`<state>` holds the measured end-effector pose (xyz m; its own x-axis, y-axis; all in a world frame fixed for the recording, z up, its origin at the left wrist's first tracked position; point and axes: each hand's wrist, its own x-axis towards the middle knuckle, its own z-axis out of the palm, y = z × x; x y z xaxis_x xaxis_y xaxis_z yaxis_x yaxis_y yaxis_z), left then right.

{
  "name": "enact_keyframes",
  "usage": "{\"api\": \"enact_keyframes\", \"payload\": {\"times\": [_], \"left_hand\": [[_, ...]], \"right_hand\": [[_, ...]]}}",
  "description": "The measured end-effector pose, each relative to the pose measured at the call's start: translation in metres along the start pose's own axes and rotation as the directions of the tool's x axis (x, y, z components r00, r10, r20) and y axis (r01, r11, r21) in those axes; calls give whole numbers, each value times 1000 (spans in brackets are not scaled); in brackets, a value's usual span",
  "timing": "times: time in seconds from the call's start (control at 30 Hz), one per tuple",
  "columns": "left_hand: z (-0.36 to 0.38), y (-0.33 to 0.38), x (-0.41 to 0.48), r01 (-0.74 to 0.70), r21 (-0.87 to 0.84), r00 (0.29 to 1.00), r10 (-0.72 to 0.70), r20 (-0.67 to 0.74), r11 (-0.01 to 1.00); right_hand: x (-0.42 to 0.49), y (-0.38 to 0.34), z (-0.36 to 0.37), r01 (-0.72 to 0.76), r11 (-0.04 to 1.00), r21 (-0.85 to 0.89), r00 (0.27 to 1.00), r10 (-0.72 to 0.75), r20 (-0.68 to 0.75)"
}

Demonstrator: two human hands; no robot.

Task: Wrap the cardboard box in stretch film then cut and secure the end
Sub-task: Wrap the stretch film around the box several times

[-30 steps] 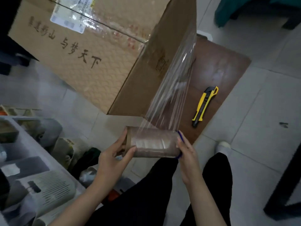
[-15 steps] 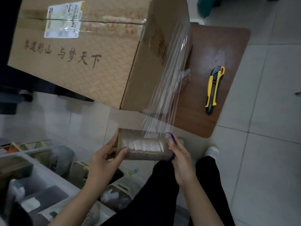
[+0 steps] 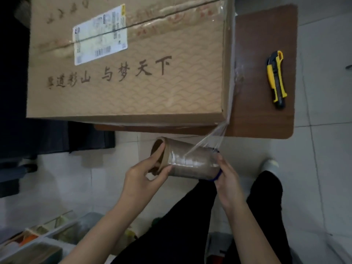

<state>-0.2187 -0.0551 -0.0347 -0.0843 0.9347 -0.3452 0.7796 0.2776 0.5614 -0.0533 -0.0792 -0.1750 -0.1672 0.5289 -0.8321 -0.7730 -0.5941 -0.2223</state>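
A large cardboard box (image 3: pixel 133 88) with a white shipping label and dark characters lies on a brown board (image 3: pixel 266 115). Below its near edge I hold a roll of stretch film (image 3: pixel 190 161) on a brown cardboard core. My left hand (image 3: pixel 144 178) grips the roll's left end, with fingers inside the core and the thumb under it. At the blue-rimmed right end my right hand (image 3: pixel 226 180) grips the roll. A twisted sheet of clear film (image 3: pixel 213 136) runs from the roll up to the box's near right corner and along its right side.
A yellow and black utility knife (image 3: pixel 276 79) lies on the board to the right of the box. My black-trousered legs and a white shoe (image 3: pixel 269 164) stand on the pale tiled floor. Plastic bins (image 3: pixel 38 242) with clutter sit at the lower left.
The view has swung over the box's top face. The roll has moved leftward along the box's near side, and the film, spread wide before, now bunches at the near right corner.
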Motion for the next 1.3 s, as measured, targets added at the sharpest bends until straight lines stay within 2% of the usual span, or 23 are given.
{"api": "enact_keyframes", "payload": {"times": [0.1, 0.23, 0.37, 0.53, 0.67, 0.77, 0.87, 0.93, 1.1, 1.3], "left_hand": [[-16, -12, 14, -89, 71, 994, 84, 64, 994], [-26, -21, 23, -185, 167, 981, 174, 81, 968], [-36, -25, 26, -180, 122, 980, 167, 110, 976], [-45, -40, 34, -276, 116, 955, 259, 142, 954], [-59, -62, 50, -445, 135, 882, 407, 238, 885], [-78, -89, 65, -616, 176, 777, 556, 295, 768], [-107, -114, 74, -723, 187, 680, 635, 367, 665], [-125, -128, 80, -755, 194, 643, 650, 404, 626], [-159, -165, 88, -679, 140, 710, 596, 376, 721], [-194, -193, 93, -712, 167, 688, 630, 360, 682]], "right_hand": [[-2, 22, 9, 46, 996, 71, 998, -43, -38], [5, 44, 18, 89, 984, 156, 995, -82, -52], [9, 62, 25, 111, 969, 223, 994, -103, -45], [12, 85, 33, 196, 943, 271, 981, -188, -53], [14, 105, 49, 311, 899, 307, 949, -277, -148], [16, 129, 76, 385, 850, 361, 922, -338, -187], [14, 160, 106, 407, 813, 415, 911, -329, -250], [15, 185, 124, 402, 802, 443, 912, -308, -271], [21, 229, 161, 408, 751, 519, 912, -313, -264], [32, 273, 195, 460, 672, 581, 888, -367, -278]]}}
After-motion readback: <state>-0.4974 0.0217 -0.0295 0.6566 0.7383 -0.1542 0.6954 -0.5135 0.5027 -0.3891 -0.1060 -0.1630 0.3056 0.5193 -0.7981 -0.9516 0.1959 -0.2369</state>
